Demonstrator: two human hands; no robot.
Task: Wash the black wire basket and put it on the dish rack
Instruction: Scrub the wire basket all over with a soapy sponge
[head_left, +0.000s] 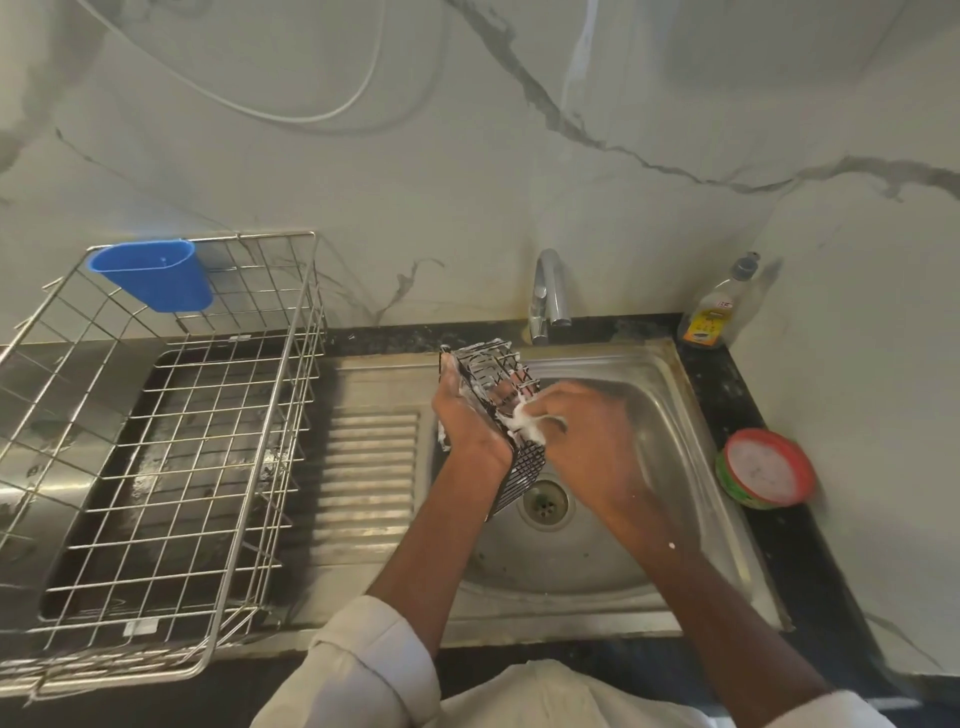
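Rolled-up cream sleeves (374, 660) sit nearest, both bare forearms reaching far over the stainless steel sink basin (670, 415), which is set in a dark speckled stone tabletop (779, 545) against a white marble-veined wall (519, 182). A chrome tap (548, 293) stands at the far rim. To the right of it stands a clear plastic bottle of yellow liquid (714, 306), and nearer on the right lies a round tub with a red rim (763, 467). To the left of the basin the ribbed steel drainboard (363, 467) leads to a large silver wire dish rack (156, 441) with a blue plastic cup (153, 278) hooked on its far edge.

The soapy black wire basket (498, 415) is held tilted above the drain (545, 501). The left hand (467, 421) cups its left side, the grip grasping the basket. The right hand (576, 431) presses a white foamy scrub pad (530, 423) against the wires, fingers curled round the pad
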